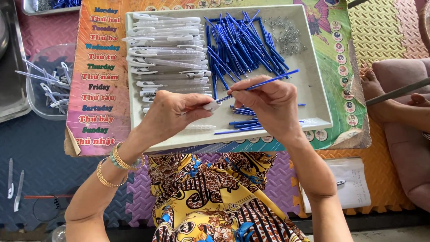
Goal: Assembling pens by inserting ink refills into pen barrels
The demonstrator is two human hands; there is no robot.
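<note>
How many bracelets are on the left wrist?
3: two gold bangles and, plus a green beaded bracelet between them, all on the left wrist; more may be hidden underneath.

Blue pen refill (268, 80): thin, angled up-right, tip end w/ small spring entering white pen barrel (210, 106); barrel short, near horizontal, both held above tray centre

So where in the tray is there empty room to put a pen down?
The tray is bare along its right side, below the little springs, right of the blue refills. The left is crowded with clear barrels, and both hands fill the front middle.
</note>
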